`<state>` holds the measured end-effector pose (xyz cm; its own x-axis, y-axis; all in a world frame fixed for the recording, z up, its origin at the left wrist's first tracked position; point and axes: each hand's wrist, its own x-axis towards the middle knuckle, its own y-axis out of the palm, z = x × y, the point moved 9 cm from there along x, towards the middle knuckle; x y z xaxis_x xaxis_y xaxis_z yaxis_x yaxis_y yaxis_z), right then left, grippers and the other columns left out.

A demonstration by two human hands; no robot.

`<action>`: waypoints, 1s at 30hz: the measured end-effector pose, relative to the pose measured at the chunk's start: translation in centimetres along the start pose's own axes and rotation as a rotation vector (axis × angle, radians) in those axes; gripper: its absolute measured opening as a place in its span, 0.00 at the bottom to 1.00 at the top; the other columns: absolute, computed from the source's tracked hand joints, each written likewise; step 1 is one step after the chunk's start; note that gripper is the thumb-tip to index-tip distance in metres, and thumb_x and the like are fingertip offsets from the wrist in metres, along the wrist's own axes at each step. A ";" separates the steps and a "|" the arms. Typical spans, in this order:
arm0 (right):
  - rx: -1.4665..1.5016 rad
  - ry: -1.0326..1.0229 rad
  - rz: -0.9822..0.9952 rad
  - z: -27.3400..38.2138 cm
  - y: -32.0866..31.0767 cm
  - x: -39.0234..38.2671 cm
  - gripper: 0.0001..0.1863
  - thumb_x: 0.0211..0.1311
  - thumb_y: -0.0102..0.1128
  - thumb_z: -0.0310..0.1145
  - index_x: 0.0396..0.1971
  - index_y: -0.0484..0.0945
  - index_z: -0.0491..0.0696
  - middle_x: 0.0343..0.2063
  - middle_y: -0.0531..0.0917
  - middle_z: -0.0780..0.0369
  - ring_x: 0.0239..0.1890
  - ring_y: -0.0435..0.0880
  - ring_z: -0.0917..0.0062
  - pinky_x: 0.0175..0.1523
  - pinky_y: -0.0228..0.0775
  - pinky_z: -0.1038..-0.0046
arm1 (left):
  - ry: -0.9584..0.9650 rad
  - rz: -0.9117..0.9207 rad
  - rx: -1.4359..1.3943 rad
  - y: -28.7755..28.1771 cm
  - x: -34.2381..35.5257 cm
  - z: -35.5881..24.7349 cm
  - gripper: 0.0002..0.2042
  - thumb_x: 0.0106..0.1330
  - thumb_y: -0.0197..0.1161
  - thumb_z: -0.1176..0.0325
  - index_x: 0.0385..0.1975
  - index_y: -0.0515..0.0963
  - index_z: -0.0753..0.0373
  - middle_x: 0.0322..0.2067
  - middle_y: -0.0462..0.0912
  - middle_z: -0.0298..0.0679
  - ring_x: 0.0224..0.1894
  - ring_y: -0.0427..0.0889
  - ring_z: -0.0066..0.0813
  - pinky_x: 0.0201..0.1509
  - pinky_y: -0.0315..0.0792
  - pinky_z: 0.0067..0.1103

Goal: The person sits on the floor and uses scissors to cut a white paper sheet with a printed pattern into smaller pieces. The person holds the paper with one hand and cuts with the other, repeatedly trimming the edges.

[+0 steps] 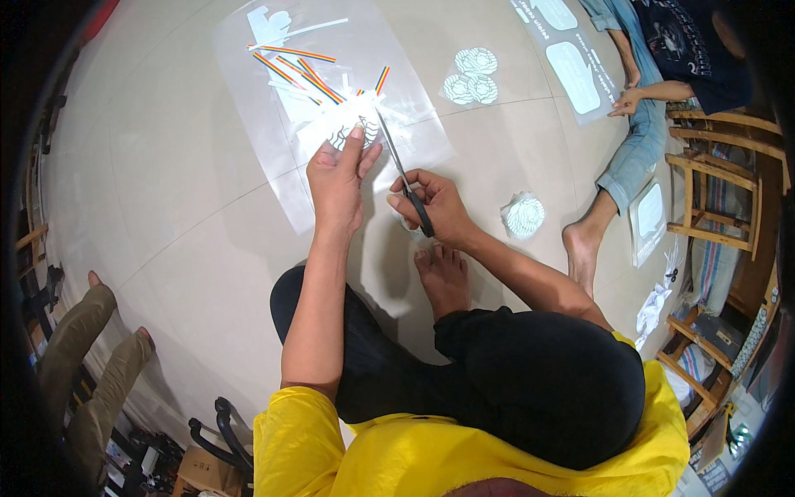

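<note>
Lying on pale tiles (199,166), plastic sheeting (286,178) bears striped strips (321,81); chairs (714,171) stand right.

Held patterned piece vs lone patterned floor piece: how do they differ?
Pose: the held piece is pinched in the left hand; the lone piece lies on the floor. View: the hand partly covers the held piece; the lone piece is uncovered. Scissors reach the held piece, not the lone piece. Both: white, line-patterned.
</note>
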<state>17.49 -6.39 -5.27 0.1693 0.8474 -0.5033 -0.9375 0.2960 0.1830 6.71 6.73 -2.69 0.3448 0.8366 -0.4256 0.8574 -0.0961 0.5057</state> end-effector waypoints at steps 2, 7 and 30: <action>0.000 0.007 0.005 0.0 0.0 -0.1 0.13 0.70 0.72 0.32 0.47 0.80 0.43 0.21 0.81 0.70 0.20 0.74 0.90 0.28 0.65 0.83 | -0.005 -0.001 0.000 0.1 -0.1 0.0 0.12 0.77 0.65 0.71 0.52 0.77 0.72 0.48 0.85 0.42 0.49 0.87 0.29 0.58 0.86 0.29; -0.002 -0.034 -0.025 1.0 0.1 0.0 0.15 0.68 0.75 0.35 0.46 0.81 0.44 0.22 0.82 0.69 0.20 0.73 0.90 0.26 0.64 0.83 | -0.005 0.000 0.025 0.2 -0.2 -0.1 0.11 0.77 0.65 0.71 0.51 0.77 0.72 0.47 0.86 0.41 0.48 0.88 0.29 0.57 0.87 0.28; -0.038 -0.030 -0.017 2.1 0.1 1.2 0.14 0.69 0.74 0.37 0.44 0.82 0.44 0.19 0.79 0.71 0.19 0.73 0.91 0.25 0.61 0.84 | -0.025 -0.012 0.038 0.3 -0.6 0.1 0.12 0.77 0.65 0.70 0.52 0.78 0.72 0.46 0.86 0.40 0.46 0.88 0.29 0.56 0.87 0.26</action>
<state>18.21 -4.43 -4.05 0.1937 0.8553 -0.4805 -0.9453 0.2937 0.1418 6.78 6.19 -2.35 0.3438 0.8241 -0.4501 0.8751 -0.1073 0.4719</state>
